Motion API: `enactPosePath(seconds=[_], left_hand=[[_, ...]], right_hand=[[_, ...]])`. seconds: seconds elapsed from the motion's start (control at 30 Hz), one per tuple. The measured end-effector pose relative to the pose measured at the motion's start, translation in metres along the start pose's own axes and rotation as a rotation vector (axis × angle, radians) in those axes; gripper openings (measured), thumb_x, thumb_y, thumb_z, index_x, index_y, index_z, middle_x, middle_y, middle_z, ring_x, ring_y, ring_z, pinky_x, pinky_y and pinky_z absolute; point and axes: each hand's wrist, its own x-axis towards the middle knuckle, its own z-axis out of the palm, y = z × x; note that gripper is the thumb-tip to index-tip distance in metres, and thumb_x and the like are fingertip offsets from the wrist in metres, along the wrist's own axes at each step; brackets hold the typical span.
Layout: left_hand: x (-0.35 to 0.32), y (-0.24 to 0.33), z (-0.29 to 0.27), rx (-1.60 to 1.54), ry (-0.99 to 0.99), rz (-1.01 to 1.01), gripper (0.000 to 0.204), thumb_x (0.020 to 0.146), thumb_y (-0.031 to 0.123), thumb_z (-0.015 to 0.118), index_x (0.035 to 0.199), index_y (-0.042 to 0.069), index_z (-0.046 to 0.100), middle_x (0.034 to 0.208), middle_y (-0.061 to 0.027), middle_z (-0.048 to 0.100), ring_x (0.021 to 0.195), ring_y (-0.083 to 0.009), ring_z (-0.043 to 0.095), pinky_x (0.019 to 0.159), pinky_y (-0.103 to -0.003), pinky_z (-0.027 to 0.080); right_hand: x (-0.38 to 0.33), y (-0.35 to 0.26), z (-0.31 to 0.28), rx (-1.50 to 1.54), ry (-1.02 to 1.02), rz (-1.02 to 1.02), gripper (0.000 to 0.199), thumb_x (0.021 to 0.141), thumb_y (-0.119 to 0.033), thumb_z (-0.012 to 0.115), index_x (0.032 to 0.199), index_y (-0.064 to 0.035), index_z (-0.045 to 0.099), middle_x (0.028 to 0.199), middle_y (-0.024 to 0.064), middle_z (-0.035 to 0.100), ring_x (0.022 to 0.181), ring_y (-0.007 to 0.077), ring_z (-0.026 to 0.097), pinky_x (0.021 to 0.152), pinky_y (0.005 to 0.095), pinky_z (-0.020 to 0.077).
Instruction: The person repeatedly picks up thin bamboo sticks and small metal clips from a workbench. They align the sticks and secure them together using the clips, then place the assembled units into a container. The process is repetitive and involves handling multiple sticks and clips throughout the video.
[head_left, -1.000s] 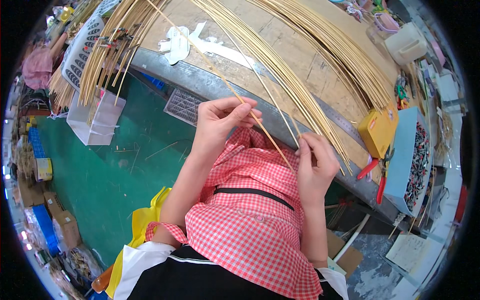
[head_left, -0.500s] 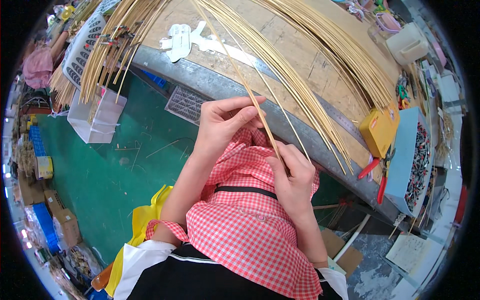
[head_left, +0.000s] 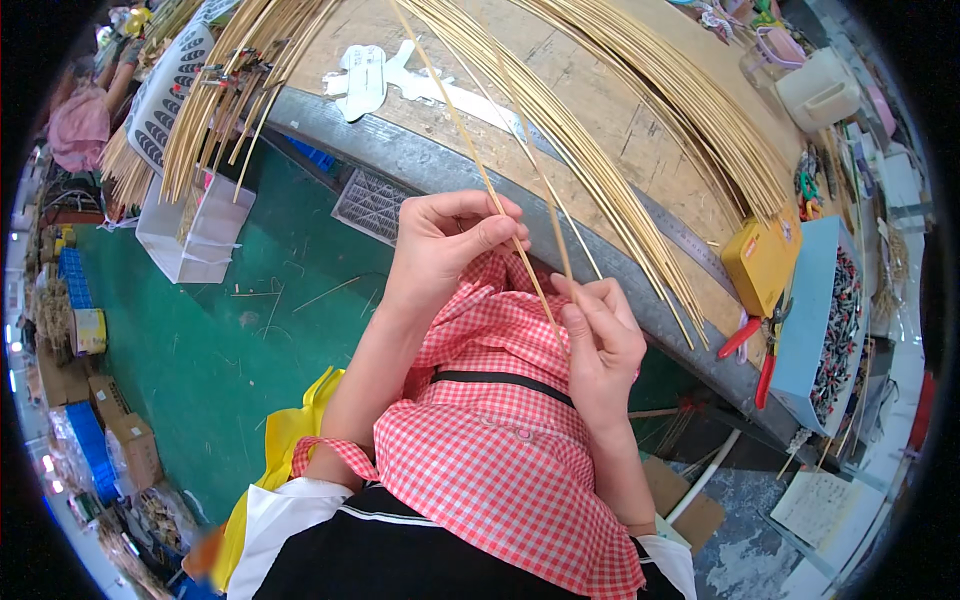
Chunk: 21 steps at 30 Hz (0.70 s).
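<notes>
Two thin bamboo sticks run from my hands up over the table. My left hand (head_left: pixel 447 238) pinches one stick (head_left: pixel 456 112) between thumb and fingers, and its lower end points down in front of my apron. The other stick (head_left: pixel 561 240) is pinched in my right hand (head_left: pixel 603 345), slightly apart from the first. Just beyond them, a loose bundle of similar sticks (head_left: pixel 600 180) lies on the wooden table (head_left: pixel 640 130), with its ends past the edge. A bigger bundle (head_left: pixel 700 130) lies farther right.
A metal ruler (head_left: pixel 685 240) lies under the sticks, near a white paper cutout (head_left: pixel 362 82). At right are a yellow box (head_left: pixel 758 262), red-handled pliers (head_left: pixel 766 370) and a light-blue box (head_left: pixel 800 330) of small dark pieces. Clipped sticks (head_left: pixel 205 130) overhang the table at left.
The two sticks, close together before, are now spread apart. My right hand has shifted slightly right and holds one stick separately; my left hand has hardly moved.
</notes>
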Motion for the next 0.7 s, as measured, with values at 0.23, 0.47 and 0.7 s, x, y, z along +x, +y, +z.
enactPosePath(seconds=[0.23,0.47,0.7], left_hand=[[0.001,-0.005,-0.002,0.014,-0.005,0.023,0.017,0.077,0.003,0.072,0.091,-0.004,0.068,0.08,-0.0121,0.069,0.072,-0.0189,0.068,0.067,-0.029,0.057],[0.0,-0.01,0.0,-0.026,0.0,0.018,0.018,0.075,0.001,0.074,0.09,-0.004,0.067,0.082,-0.0123,0.069,0.073,-0.0188,0.068,0.069,-0.029,0.057],[-0.001,-0.007,0.001,-0.049,0.016,0.003,0.016,0.076,0.001,0.073,0.09,-0.004,0.067,0.081,-0.0126,0.068,0.072,-0.0194,0.068,0.069,-0.031,0.058]], right_hand=[[-0.001,-0.006,-0.005,-0.1,0.011,-0.063,0.026,0.085,0.003,0.059,0.111,0.0038,0.063,0.078,0.0099,0.052,0.065,0.0161,0.051,0.058,0.0277,0.042],[0.0,-0.006,0.001,-0.115,-0.086,-0.089,0.023,0.087,0.002,0.057,0.109,0.0049,0.062,0.078,0.0125,0.052,0.064,0.0202,0.053,0.057,0.0305,0.0428],[0.0,-0.013,-0.003,-0.167,-0.145,-0.065,0.022,0.087,0.002,0.056,0.108,0.0055,0.061,0.078,0.0136,0.051,0.065,0.0218,0.053,0.057,0.0317,0.0435]])
